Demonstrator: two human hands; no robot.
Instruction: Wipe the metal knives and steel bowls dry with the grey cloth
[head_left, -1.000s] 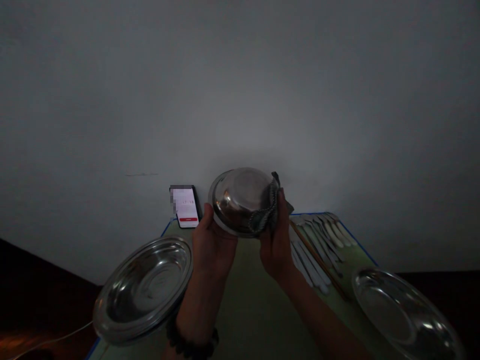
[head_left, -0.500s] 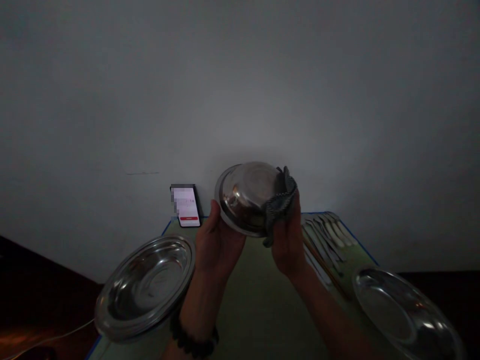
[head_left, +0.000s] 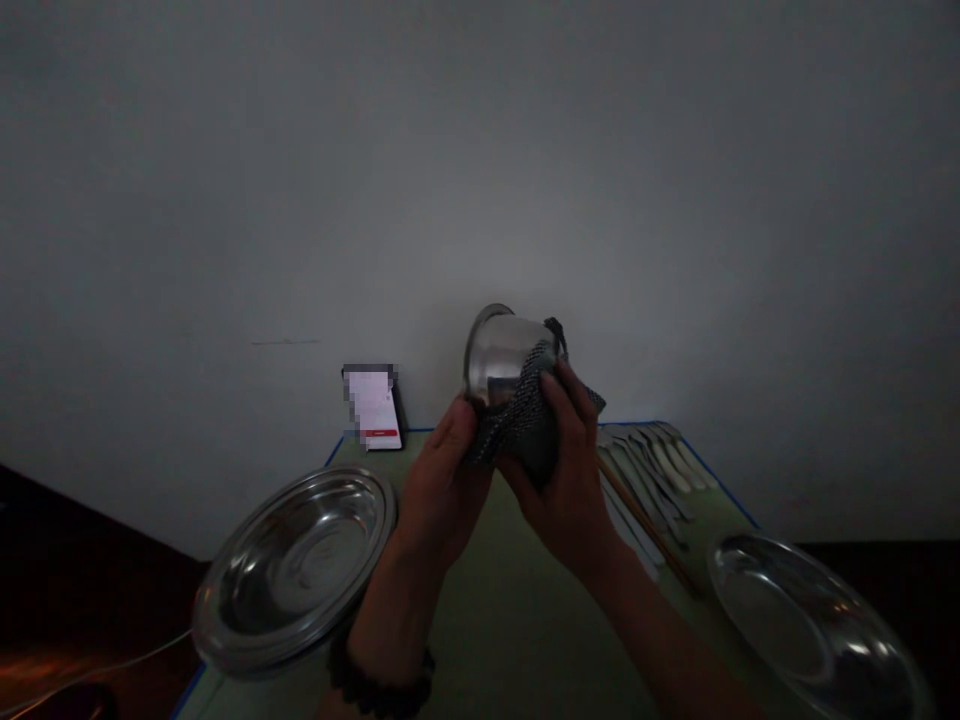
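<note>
A shiny metal bowl [head_left: 499, 350] is held up over the table, tilted on its side with its rim toward the left. My left hand [head_left: 450, 480] grips the bowl low on its rim side, thumb on the outside. A dark patterned cloth [head_left: 529, 420] lies against the outer wall and base. My right hand [head_left: 566, 470] is closed on that cloth and presses it to the bowl, fingers bent over the base side. The bowl's inside faces away and is hidden.
Wide metal basins [head_left: 300, 570] sit at the left. An oval metal dish [head_left: 817, 620] lies at the right. Several pieces of cutlery [head_left: 652, 465] and wooden chopsticks [head_left: 649, 520] rest at the back right. A phone [head_left: 375, 410] leans on the wall behind the table [head_left: 510, 620].
The bowl has turned from showing its base to showing its side, with the rim to the left. The cloth now covers more of its lower wall, and my right hand has shifted slightly left.
</note>
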